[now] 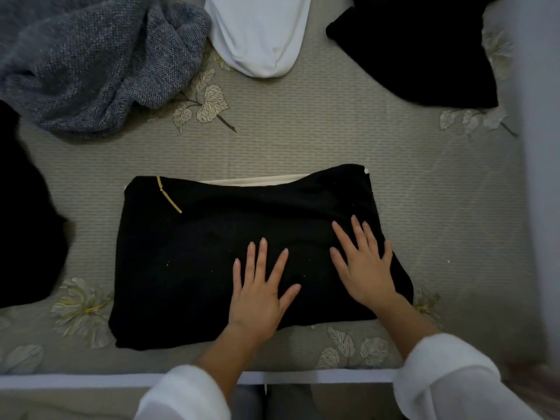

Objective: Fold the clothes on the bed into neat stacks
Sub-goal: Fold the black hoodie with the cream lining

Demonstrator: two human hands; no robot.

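A: What lies under the hands?

B: A folded black garment (212, 256), roughly rectangular, matte and soft-looking, near the front edge of the bed (303, 140). A thin yellow cord or trim (169, 195) crosses its upper left corner, and a cream strip of cloth (251, 179) peeks out along its far edge.

A: And the hands themselves?

B: Two of them, both flat with fingers straight and spread. The left hand (260, 286) presses the middle of the garment; the right hand (363, 262) presses its right part. They sit near each other without touching and grip nothing. White sleeves (445, 377) cover both forearms.

A: What else is on the bed?

B: Four more pieces. A grey knitted sweater (91, 56), coarse and crumpled, at the far left. A smooth white garment (260, 34) with a rounded end at the top centre. A black folded piece (424, 50) at the far right. Another black cloth (24, 225) on the left edge.

A: The bed cover?

B: Beige, finely ribbed, printed with pale leaf sprigs (203, 107).
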